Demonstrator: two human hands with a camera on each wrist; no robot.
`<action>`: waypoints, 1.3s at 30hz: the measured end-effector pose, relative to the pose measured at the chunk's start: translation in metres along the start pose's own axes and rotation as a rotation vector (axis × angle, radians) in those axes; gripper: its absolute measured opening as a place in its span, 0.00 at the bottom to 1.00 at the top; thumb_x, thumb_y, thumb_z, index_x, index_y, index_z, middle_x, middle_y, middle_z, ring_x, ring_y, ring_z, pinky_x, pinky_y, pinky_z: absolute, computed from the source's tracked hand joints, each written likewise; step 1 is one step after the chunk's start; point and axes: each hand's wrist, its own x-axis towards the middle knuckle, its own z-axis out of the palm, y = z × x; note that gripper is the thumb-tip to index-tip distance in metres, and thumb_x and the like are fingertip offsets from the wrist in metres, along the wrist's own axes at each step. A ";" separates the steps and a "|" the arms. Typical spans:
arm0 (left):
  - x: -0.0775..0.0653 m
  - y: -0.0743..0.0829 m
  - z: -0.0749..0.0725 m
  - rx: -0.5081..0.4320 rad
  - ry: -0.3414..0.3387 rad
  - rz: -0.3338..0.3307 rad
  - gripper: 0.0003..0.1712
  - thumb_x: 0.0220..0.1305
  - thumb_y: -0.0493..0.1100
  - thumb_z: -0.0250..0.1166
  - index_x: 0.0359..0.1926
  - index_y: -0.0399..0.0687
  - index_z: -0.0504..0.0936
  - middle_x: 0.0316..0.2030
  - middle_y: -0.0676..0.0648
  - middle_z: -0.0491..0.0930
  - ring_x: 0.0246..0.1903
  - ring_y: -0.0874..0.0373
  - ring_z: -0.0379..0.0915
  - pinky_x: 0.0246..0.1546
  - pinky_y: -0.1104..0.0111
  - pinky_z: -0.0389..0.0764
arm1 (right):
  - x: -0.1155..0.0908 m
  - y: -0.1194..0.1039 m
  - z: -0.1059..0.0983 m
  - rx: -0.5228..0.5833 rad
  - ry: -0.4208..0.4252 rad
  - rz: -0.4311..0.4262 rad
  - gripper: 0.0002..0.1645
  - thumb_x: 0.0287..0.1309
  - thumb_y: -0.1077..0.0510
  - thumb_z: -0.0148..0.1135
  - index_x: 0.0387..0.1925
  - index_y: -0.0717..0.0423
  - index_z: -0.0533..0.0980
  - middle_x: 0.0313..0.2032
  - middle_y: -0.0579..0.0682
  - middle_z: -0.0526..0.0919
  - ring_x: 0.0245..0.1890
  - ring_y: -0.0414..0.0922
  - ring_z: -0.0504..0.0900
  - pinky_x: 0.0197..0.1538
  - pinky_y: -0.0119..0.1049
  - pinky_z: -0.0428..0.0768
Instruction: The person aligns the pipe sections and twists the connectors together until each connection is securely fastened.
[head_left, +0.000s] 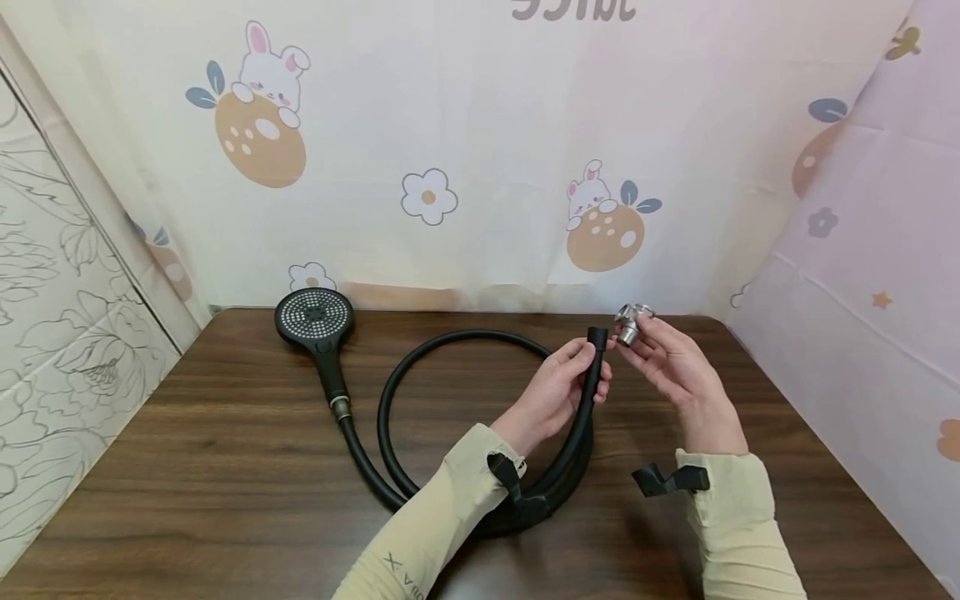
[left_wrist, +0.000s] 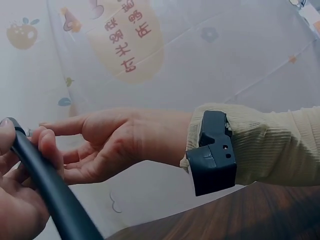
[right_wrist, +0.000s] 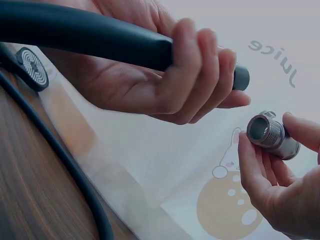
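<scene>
My left hand [head_left: 553, 390] grips a black shower hose [head_left: 587, 408] just below its end fitting [head_left: 597, 337], which points upward in the head view. In the right wrist view the fingers [right_wrist: 187, 70] of that hand wrap round the hose and the fitting pokes out past them. Between thumb and fingers my right hand [head_left: 678, 367] pinches a silver metal connector [head_left: 628, 323]. Its threaded opening [right_wrist: 260, 129] shows in the right wrist view, a short gap away from the hose end. Most of the connector is hidden in the left wrist view.
A black shower head [head_left: 315, 317] lies face up at the back left of the brown wooden table [head_left: 225, 467], joined to the hose's other end. The hose loops across the middle. A printed curtain [head_left: 487, 108] hangs behind the table.
</scene>
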 end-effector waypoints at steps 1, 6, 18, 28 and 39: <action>-0.001 0.001 0.000 0.001 -0.006 -0.001 0.22 0.70 0.43 0.46 0.58 0.31 0.65 0.25 0.51 0.74 0.21 0.63 0.71 0.25 0.75 0.74 | 0.000 0.000 0.000 -0.002 -0.002 0.001 0.14 0.65 0.64 0.45 0.36 0.61 0.78 0.35 0.52 0.81 0.38 0.44 0.81 0.46 0.37 0.78; -0.004 0.004 -0.002 -0.009 -0.008 -0.016 0.20 0.70 0.39 0.45 0.57 0.30 0.65 0.30 0.49 0.76 0.28 0.63 0.75 0.33 0.74 0.77 | -0.004 0.001 0.001 0.010 -0.002 0.007 0.14 0.65 0.64 0.45 0.37 0.61 0.78 0.36 0.52 0.81 0.38 0.44 0.81 0.47 0.38 0.78; -0.011 0.007 -0.004 0.013 0.001 -0.032 0.23 0.71 0.41 0.43 0.57 0.23 0.61 0.29 0.50 0.75 0.24 0.63 0.68 0.29 0.75 0.71 | 0.002 0.000 0.018 -0.015 0.027 0.005 0.12 0.64 0.63 0.48 0.38 0.61 0.78 0.37 0.52 0.79 0.40 0.44 0.80 0.47 0.37 0.78; -0.016 0.015 -0.007 -0.025 -0.067 -0.034 0.21 0.72 0.43 0.40 0.55 0.30 0.64 0.30 0.51 0.75 0.23 0.64 0.67 0.29 0.76 0.69 | 0.011 -0.001 0.041 -0.133 0.038 0.006 0.10 0.63 0.62 0.51 0.38 0.58 0.78 0.35 0.50 0.82 0.38 0.42 0.82 0.45 0.34 0.78; -0.019 0.022 -0.008 -0.063 -0.087 -0.077 0.13 0.72 0.42 0.41 0.46 0.39 0.69 0.25 0.52 0.74 0.20 0.64 0.72 0.22 0.77 0.72 | 0.017 0.000 0.056 -0.216 0.026 0.001 0.08 0.61 0.63 0.52 0.36 0.56 0.79 0.32 0.49 0.85 0.35 0.41 0.84 0.41 0.32 0.79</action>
